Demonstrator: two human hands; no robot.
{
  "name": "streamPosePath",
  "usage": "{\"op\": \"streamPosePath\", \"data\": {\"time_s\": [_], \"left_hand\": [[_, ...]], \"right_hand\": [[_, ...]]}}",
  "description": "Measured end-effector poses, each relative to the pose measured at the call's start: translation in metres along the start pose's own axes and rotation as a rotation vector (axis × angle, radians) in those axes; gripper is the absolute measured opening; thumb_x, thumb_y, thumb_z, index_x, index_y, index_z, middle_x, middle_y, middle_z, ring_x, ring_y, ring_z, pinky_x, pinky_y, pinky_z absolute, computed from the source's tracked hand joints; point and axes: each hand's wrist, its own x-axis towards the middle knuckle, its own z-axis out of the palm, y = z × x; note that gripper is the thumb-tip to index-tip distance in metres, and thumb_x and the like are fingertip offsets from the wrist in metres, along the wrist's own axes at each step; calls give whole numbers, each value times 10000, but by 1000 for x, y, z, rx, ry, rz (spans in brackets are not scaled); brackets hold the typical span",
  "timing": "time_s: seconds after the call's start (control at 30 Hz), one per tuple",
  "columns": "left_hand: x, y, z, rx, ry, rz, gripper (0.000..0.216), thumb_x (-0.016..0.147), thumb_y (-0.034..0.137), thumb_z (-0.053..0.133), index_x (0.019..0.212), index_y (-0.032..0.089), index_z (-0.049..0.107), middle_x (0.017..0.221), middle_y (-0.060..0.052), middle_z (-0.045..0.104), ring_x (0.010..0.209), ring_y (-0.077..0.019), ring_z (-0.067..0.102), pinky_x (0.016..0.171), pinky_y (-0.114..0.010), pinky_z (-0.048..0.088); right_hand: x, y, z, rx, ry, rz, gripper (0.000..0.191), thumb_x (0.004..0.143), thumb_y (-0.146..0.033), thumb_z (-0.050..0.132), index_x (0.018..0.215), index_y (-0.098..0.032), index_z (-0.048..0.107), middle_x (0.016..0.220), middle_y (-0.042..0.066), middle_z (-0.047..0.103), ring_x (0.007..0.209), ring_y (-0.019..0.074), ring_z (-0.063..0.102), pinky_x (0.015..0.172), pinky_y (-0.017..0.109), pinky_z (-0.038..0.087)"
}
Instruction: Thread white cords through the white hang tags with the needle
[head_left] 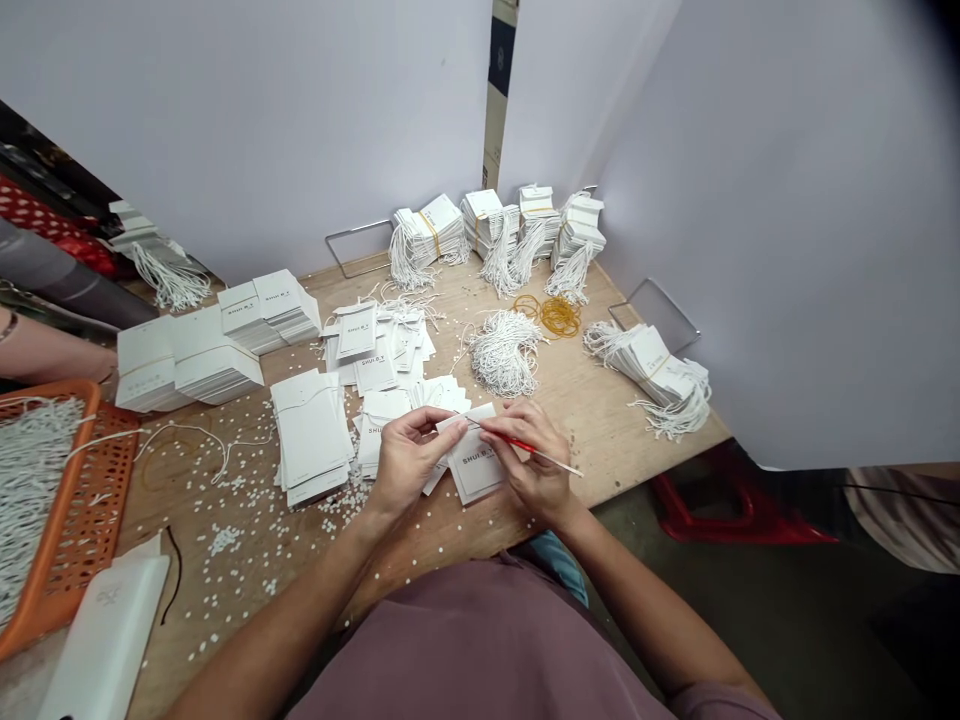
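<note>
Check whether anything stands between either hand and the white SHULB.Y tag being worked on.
Nothing visible blocks the left hand: it pinches the tag near its upper left corner. At the right hand, only the red tool it holds reaches over the tag's upper part; whether that hand also touches it is unclear.

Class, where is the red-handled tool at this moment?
In the head view, just below and right of centre, the red-handled tool is in the right hand, its tip by the top edge of the held white tag.

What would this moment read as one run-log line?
left hand: pinching white card | right hand: holding red tool at card's top | nearby: white strings
</note>
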Motion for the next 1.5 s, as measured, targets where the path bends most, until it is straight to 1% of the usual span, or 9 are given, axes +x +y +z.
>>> {"op": "streamPosePath", "data": {"time_s": [0.1, 0.2, 0.33, 0.53, 0.7, 0.87, 1.0, 1.17, 1.5], "left_hand": [[4, 9, 2, 26, -150, 10, 215, 722, 330, 842, 851, 180, 757, 848, -43, 744, 777, -181, 670, 738, -294, 542], [39, 14, -4, 160, -337, 44, 240, 861, 406, 699, 947, 191, 762, 943, -80, 741, 850, -208, 664, 774, -334, 527], [116, 5, -9, 633, -148, 215, 112, 782, 292, 763, 771, 187, 726, 825, -70, 671, 828, -215, 587, 808, -341, 442], [170, -12, -1, 652, -157, 193, 288, 622, 149, 804, 512, 191, 541, 605, -17, 525, 666, -184, 504, 668, -301, 388], [156, 8, -24, 572, -245, 127, 107, 685, 257, 741, 706, 184, 666, 576, -11, 604, 554, -158, 543, 549, -262, 364], [127, 40, -45, 564, -293, 105, 95, 649, 221, 772, 619, 196, 686, 601, -23, 652, 592, -150, 564, 579, -259, 389], [91, 65, -34, 32, -271, 83, 93, 786, 240, 668, 740, 163, 695, 1012, -100, 733, 972, -200, 653, 904, -329, 484], [55, 87, -11, -654, -192, -80, 163, 724, 118, 601, 582, 169, 543, 615, 16, 524, 638, -100, 559, 879, -329, 539], [36, 88, -3, -738, -87, -76, 175, 717, 146, 592, 601, 194, 470, 629, 25, 420, 599, -90, 481, 867, -306, 561]], "right_hand": [[0, 5, 5, 125, 73, 119, 200, 861, -238, 728, 1032, -323, 787, 1118, 74, 665, 1057, 244, 617, 928, 435, 512], [4, 15, 4, 363, 247, 294, 140, 891, -270, 701, 1004, -288, 782, 1063, 58, 711, 1047, 218, 641, 945, 399, 505], [9, 27, -4, 556, 413, 460, 134, 828, -327, 766, 935, -247, 779, 974, 36, 751, 906, 184, 670, 865, 344, 519], [12, 28, -18, 621, 425, 519, 169, 774, -338, 809, 891, -219, 785, 941, 37, 755, 844, 169, 666, 762, 294, 521], [16, 32, -32, 612, 429, 535, 175, 777, -347, 808, 898, -224, 782, 919, 30, 760, 781, 157, 659, 699, 281, 515], [28, 25, -29, 656, 363, 536, 190, 772, -362, 808, 890, -215, 779, 906, 29, 752, 772, 157, 657, 680, 273, 517], [40, 14, -16, 773, 278, 584, 191, 758, -360, 819, 880, -221, 774, 850, 8, 740, 713, 137, 643, 642, 255, 518], [51, 5, 1, 843, 149, 599, 220, 780, -410, 796, 903, -234, 746, 860, 10, 737, 788, 183, 687, 748, 334, 572], [49, -8, 32, 848, 44, 580, 196, 794, -419, 774, 870, -242, 743, 820, 10, 717, 769, 182, 668, 740, 328, 559]]}}
